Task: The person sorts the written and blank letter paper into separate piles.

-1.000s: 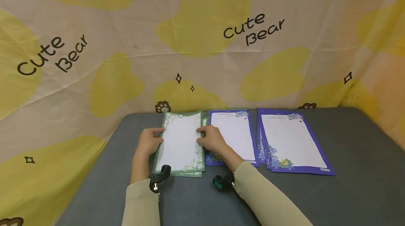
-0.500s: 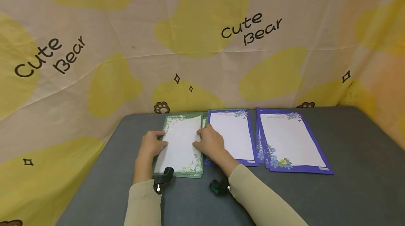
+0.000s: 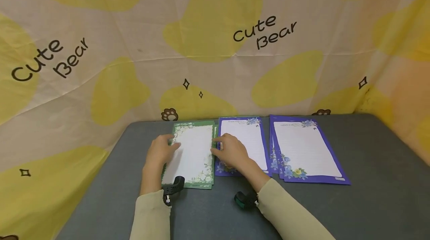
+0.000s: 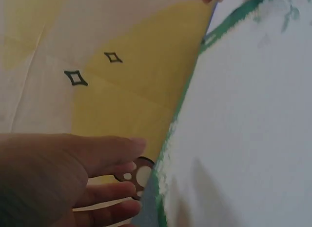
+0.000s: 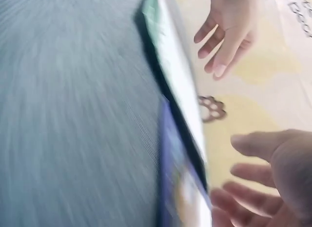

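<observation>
A green-bordered sheet of stationery paper (image 3: 191, 148) with white flowers lies on a small green stack at the left of the table. My left hand (image 3: 158, 152) is over its left edge, thumb and fingers apart. In the left wrist view, a gap separates the left hand (image 4: 83, 178) from the sheet's green edge. My right hand (image 3: 233, 152) is between the green sheet and a purple-bordered sheet (image 3: 248, 131), partly covering the latter. The right wrist view shows the right hand (image 5: 268, 178) with fingers spread, holding nothing.
Further right lie overlapping purple-bordered sheets (image 3: 305, 146) with blue flowers. The grey table (image 3: 373, 195) ends at the back against a patterned cloth (image 3: 208, 68). Each wrist carries a dark strapped device (image 3: 246, 199).
The green sheet has come down flat on its stack, its top edge lower than before. Both hands have loosened from it, and the right hand has shifted slightly right.
</observation>
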A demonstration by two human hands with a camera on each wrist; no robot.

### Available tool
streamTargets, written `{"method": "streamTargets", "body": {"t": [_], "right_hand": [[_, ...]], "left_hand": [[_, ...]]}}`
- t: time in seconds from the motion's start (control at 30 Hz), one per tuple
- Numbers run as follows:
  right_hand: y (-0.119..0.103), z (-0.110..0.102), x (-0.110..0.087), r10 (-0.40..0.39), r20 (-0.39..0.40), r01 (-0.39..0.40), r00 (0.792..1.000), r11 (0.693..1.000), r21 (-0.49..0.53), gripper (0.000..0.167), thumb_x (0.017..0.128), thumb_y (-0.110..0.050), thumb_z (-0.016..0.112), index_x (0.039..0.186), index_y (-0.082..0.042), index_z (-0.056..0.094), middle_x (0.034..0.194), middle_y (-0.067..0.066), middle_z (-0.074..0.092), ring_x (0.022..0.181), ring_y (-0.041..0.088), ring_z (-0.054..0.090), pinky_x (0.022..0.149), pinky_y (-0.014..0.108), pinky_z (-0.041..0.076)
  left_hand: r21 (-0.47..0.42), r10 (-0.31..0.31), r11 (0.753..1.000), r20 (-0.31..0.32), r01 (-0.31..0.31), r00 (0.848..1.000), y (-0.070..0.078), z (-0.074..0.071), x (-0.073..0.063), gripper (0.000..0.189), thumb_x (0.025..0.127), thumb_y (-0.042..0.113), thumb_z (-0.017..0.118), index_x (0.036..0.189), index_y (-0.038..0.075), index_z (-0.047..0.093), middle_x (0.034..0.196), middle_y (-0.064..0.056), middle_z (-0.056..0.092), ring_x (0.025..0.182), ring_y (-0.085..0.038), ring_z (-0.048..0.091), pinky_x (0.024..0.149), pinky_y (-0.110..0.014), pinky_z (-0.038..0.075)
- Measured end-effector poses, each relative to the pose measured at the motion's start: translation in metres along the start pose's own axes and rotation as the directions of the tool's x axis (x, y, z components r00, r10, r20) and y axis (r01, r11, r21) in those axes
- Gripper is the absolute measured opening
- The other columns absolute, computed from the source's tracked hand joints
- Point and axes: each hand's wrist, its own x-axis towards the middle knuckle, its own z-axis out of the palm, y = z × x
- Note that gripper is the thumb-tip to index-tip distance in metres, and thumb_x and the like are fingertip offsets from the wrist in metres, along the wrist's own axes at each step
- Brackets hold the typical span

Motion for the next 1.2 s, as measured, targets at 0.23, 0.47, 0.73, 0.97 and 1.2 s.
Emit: {"method": "streamTargets", "body": {"t": [0.23,0.47,0.73,0.97,1.2], "right_hand": [[0.026,-0.037,-0.015,-0.045,0.042,0.042,0.998,0.996,0.075,0.035,0.095,-0.027,0.071,0.123,-0.007,0.073,0.12,0.012,0.074,0.086,0.018,0.069,0.075,0.036,0.056],[0.054,-0.069,-0.029,-0.033,0.073,0.031,0.997,0.999,0.024,0.04,0.095,-0.031,0.07,0.126,-0.006,0.071,0.126,0.013,0.072,0.111,0.031,0.067,0.088,0.047,0.057],[0.091,-0.073,-0.039,-0.009,-0.002,0.009,1.0,1.0,0.008,0.046,0.093,-0.034,0.073,0.128,-0.005,0.069,0.132,0.018,0.067,0.125,0.041,0.061,0.104,0.059,0.049],[0.113,-0.062,-0.036,-0.044,-0.02,0.043,0.999,0.998,-0.035,0.057,0.088,-0.037,0.078,0.134,-0.005,0.065,0.144,0.022,0.058,0.138,0.044,0.049,0.113,0.063,0.038],[0.125,-0.06,-0.042,-0.042,0.039,0.045,0.998,0.995,-0.088,0.08,0.088,-0.046,0.075,0.149,-0.001,0.049,0.158,0.024,0.042,0.151,0.047,0.029,0.118,0.066,0.028]], "left_hand": [[-0.079,0.193,0.978,0.008,-0.192,0.981,0.04,0.005,-0.004,0.052,0.099,0.033,0.065,0.144,0.011,0.057,0.146,-0.016,0.057,0.128,-0.038,0.059,0.098,-0.055,0.052],[-0.149,0.347,0.931,0.072,-0.334,0.935,0.064,0.039,-0.003,0.052,0.094,0.035,0.072,0.141,0.015,0.061,0.148,-0.009,0.057,0.139,-0.034,0.051,0.112,-0.056,0.043],[-0.081,0.465,0.886,0.16,-0.458,0.871,0.068,0.076,0.004,0.064,0.087,0.038,0.08,0.144,0.016,0.058,0.156,-0.006,0.049,0.152,-0.03,0.036,0.122,-0.054,0.032],[-0.01,0.479,0.876,0.147,-0.483,0.865,0.063,0.091,0.006,0.079,0.085,0.052,0.077,0.152,0.018,0.049,0.164,-0.002,0.038,0.158,-0.03,0.021,0.124,-0.057,0.026],[0.002,0.474,0.876,0.186,-0.482,0.861,0.059,0.101,0.007,0.087,0.089,0.059,0.069,0.158,0.018,0.037,0.167,0.001,0.03,0.159,-0.031,0.014,0.127,-0.058,0.017]]}}
